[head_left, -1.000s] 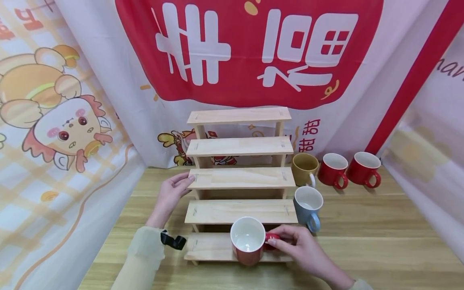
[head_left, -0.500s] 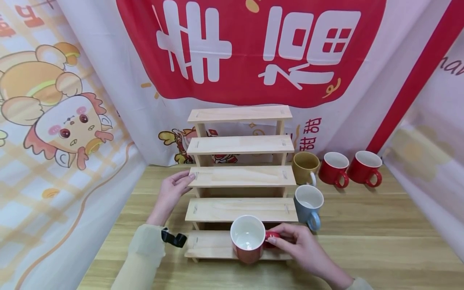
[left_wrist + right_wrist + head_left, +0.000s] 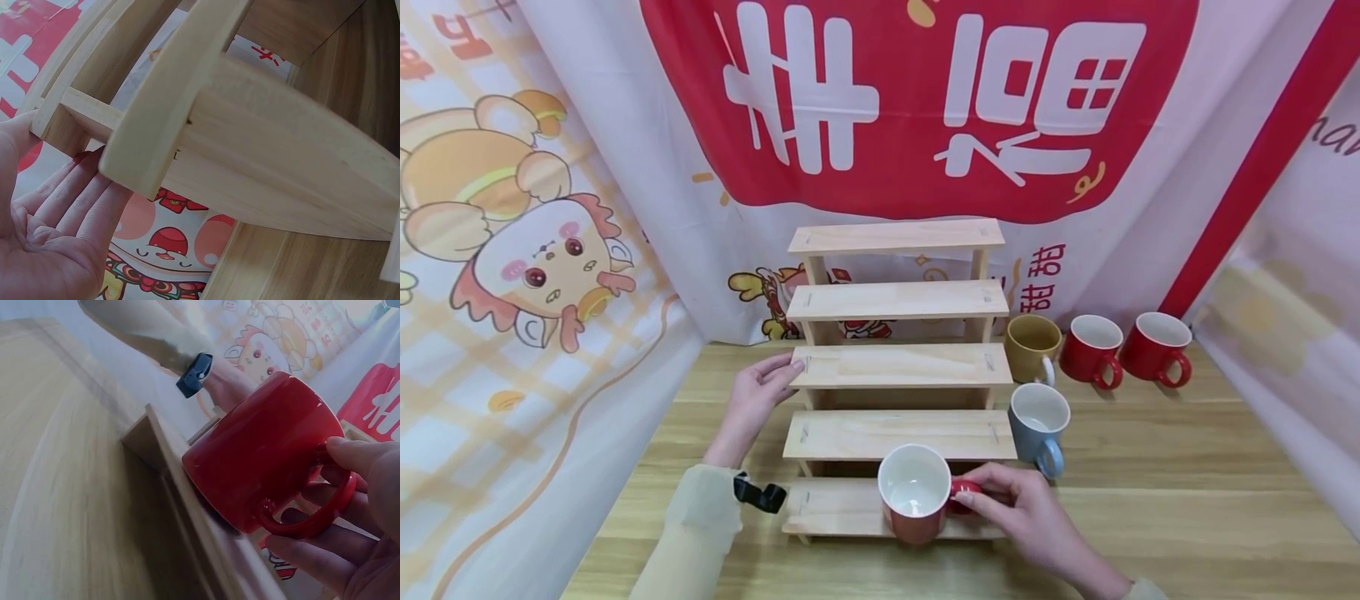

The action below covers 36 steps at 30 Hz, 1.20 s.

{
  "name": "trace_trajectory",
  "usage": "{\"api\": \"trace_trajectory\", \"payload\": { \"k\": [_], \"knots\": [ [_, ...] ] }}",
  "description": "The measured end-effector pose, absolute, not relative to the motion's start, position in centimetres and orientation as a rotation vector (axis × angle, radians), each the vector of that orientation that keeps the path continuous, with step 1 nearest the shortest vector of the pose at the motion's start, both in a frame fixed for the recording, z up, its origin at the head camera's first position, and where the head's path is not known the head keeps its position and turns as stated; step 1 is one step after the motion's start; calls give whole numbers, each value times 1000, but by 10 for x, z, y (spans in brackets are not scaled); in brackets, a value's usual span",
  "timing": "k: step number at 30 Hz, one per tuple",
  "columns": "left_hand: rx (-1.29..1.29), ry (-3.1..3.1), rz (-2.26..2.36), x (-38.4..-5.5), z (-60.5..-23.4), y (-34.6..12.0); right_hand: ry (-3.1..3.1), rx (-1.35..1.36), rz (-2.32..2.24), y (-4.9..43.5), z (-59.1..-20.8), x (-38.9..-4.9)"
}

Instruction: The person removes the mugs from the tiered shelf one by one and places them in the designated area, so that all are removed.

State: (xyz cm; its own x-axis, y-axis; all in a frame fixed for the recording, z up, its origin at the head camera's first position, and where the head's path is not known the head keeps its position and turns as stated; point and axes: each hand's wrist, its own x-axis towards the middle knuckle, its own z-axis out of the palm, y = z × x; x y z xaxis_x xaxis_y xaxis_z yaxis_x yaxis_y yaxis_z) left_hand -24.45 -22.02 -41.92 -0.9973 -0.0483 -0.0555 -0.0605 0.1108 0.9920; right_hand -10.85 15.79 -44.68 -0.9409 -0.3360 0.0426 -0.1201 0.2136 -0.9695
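Note:
A red mug (image 3: 914,493) with a white inside is at the lowest step of the stepped wooden rack (image 3: 898,367). My right hand (image 3: 1026,517) holds its handle, thumb on top and fingers through and under the loop, clearest in the right wrist view (image 3: 350,519). The mug's base meets the lowest board in that view; part of it overhangs the board's front edge. On the rack's left side, my left hand (image 3: 758,398) grips the end of the middle board, thumb above and fingers beneath. The left wrist view shows those fingers (image 3: 69,206) extended along the board's underside.
Right of the rack stand a light-blue mug (image 3: 1037,421), a mustard mug (image 3: 1032,346) and two red mugs, one (image 3: 1090,350) nearer and one (image 3: 1154,348) farther right. All rest on the wood-grain table (image 3: 1187,483). Printed cloth (image 3: 917,100) hangs behind and at both sides.
Almost nothing differs. Both hands and the red mug keep their places; the whole view shifts only slightly.

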Motion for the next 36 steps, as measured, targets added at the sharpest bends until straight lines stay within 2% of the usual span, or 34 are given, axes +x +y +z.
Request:
{"api": "trace_trajectory", "payload": {
  "k": [15, 27, 36],
  "knots": [
    [-73, 2365, 2102, -245, -422, -219, 2458, -500, -2002, 195, -397, -101],
    [-101, 2354, 2084, -242, -423, -220, 2827, -144, -2012, 245, -378, -102],
    [-88, 2355, 2076, -244, -419, -219, 2642, -92, -2456, 270, -373, -117]
  ]
}}
